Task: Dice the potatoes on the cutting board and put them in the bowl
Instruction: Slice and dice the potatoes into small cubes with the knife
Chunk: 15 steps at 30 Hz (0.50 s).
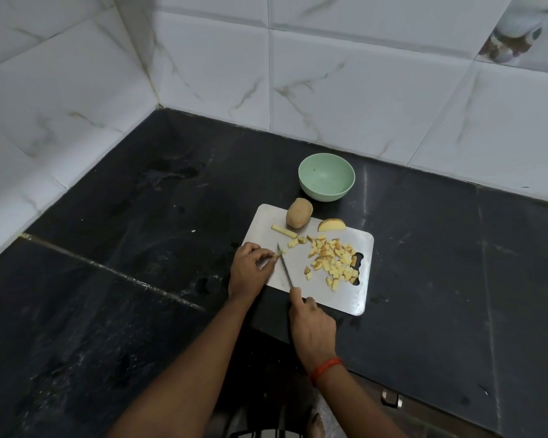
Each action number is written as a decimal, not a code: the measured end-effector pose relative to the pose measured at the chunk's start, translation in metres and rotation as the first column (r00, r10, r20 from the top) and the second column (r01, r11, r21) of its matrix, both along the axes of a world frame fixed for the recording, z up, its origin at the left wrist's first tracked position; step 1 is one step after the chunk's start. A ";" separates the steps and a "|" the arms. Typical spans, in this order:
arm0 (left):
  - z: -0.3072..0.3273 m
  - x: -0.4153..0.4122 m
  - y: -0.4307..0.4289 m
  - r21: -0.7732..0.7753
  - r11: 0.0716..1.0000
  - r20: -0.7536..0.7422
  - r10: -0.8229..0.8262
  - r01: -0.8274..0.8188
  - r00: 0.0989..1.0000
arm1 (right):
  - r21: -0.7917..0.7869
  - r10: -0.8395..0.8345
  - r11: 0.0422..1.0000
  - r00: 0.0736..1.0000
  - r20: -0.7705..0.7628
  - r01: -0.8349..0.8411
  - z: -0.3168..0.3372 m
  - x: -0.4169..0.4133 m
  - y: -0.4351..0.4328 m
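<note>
A steel cutting board (266, 238) lies on the dark counter. My left hand (249, 270) pinches a small potato strip (277, 254) at the board's left edge. My right hand (312, 327) grips a knife (284, 267) whose blade rests across that strip. A pile of diced potato (334, 260) covers the board's right side. A whole unpeeled potato (299, 212), a loose strip (284, 231) and a wedge (331, 225) sit along the far edge. Beyond the board stands a pale green bowl (326, 177), with nothing in it.
The black stone counter (140, 248) meets white tiled walls (361, 90) in a corner at the back left. The counter's front edge runs below my right wrist, and a foot (316, 425) shows on the floor below.
</note>
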<state>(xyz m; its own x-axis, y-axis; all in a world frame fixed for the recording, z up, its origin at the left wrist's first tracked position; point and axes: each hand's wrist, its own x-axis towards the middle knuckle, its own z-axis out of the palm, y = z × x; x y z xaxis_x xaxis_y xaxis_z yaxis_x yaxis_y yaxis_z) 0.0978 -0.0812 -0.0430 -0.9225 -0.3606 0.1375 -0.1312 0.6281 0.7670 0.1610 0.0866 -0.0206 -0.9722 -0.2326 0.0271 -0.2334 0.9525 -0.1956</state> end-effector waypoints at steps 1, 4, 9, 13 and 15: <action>0.000 0.000 0.000 -0.002 1.000 -0.002 0.002 -0.002 1.000 | -0.003 -0.023 1.000 1.000 -0.001 0.023 0.000 0.001 0.000; 0.002 0.002 0.000 0.010 1.000 -0.007 -0.004 0.005 1.000 | -0.052 -0.097 0.994 0.995 0.004 0.098 0.001 0.001 -0.003; 0.001 0.001 -0.001 0.005 1.000 0.000 -0.021 0.021 1.000 | -0.074 -0.023 0.997 0.999 -0.043 0.020 -0.002 -0.001 0.002; -0.002 0.001 -0.002 -0.033 0.999 -0.003 -0.023 0.023 1.000 | -0.068 -0.004 0.998 0.998 -0.058 0.000 -0.002 -0.004 0.001; -0.002 0.001 -0.001 -0.037 0.999 -0.009 -0.021 0.020 1.000 | -0.072 -0.016 0.997 0.998 -0.055 0.012 -0.002 -0.006 0.001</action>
